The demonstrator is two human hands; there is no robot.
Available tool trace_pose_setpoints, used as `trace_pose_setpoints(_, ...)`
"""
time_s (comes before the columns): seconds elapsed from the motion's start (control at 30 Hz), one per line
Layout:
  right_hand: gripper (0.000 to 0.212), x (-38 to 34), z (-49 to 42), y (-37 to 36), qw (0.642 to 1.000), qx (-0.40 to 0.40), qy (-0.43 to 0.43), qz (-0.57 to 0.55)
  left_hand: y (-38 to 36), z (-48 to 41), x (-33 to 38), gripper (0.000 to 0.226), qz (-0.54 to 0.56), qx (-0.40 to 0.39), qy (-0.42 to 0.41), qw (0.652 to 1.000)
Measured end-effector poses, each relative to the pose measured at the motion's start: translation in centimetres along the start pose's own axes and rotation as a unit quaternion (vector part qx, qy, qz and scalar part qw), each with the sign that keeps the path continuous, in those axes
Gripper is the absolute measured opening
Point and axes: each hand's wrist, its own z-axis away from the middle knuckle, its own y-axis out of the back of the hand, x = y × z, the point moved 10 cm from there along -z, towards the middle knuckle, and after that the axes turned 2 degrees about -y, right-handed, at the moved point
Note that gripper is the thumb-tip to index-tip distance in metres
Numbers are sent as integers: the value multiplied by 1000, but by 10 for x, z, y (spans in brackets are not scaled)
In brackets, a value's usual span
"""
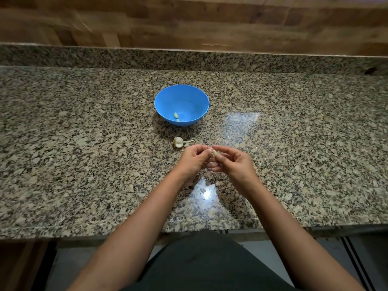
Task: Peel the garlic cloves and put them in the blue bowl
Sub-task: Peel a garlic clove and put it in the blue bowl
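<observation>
A blue bowl (181, 95) stands on the granite counter (84, 143), with peeled garlic cloves (176, 116) lying at its bottom. In front of the bowl lies a partly broken garlic bulb (178, 142) with loose skin beside it. Just below the bulb, my left hand (194, 159) and my right hand (231, 162) meet above the counter. Both pinch one small garlic clove (215, 152) between their fingertips. Most of the clove is hidden by the fingers.
Bits of garlic skin (206, 186) lie on the counter below my hands, in a bright glare patch. A raised granite ledge (189, 59) and a wooden wall run along the back. The counter's front edge (210, 224) is near my body.
</observation>
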Motion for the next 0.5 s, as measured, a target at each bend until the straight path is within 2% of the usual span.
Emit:
trace_pose_setpoints(0.07, 20, 0, -1, 0, 998, -6, -3, -64, -1, 1, -3, 16, -27, -2, 15, 1000)
trace_pose_setpoints(0.17, 18, -3, -2, 3, 989, -7, -8, -147, 5, 4, -10, 10, -155, 9, 18, 988)
trace_pose_setpoints(0.23, 19, 0, -3, 7, 989, 2, -26, -149, 7, 7, -7, 7, -147, 20, 5, 989)
trace_pose_setpoints(0.3, 18, 4, -3, 10, 992, 10, -40, -115, 6, 10, 2, 15, -123, 23, -18, 992)
trace_pose_setpoints(0.4, 9, 6, -4, 12, 994, 20, -44, -101, 1, 11, 12, 10, -154, 10, -53, 987)
trace_pose_setpoints(0.5, 12, 8, -4, 9, 991, 4, -50, -124, -1, 10, 13, 7, -175, 18, -65, 982)
